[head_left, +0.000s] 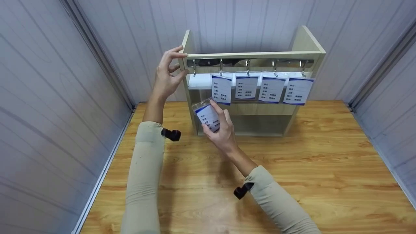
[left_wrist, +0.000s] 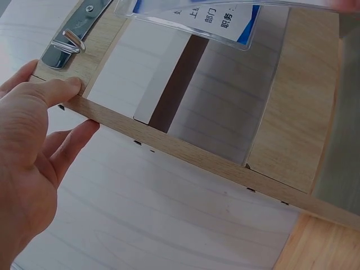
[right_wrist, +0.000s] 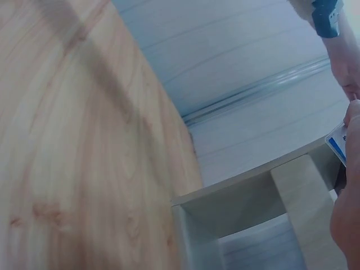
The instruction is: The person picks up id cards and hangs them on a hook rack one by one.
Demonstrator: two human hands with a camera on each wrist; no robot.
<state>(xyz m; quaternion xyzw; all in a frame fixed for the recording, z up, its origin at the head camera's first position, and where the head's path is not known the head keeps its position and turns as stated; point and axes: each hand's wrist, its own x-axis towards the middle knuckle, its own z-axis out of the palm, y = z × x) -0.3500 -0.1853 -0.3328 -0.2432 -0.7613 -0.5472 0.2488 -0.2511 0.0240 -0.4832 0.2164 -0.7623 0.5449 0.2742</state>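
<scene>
R hand (head_left: 222,131) w/ badge (head_left: 208,117), by rack (head_left: 305,42)

- Left hand (left_wrist: 28,163) at the lower left, thumb and fingers curled round the pale wooden side panel (left_wrist: 185,149) near its upper end.
- Metal hook (left_wrist: 66,44) on a shiny plate, top left, just above the thumb.
- Clear badge holder (left_wrist: 191,17) with a blue-and-white printed card along the top edge, tilted, apart from the hand.
- Wooden tabletop (left_wrist: 323,244) in the lower right corner.
</scene>
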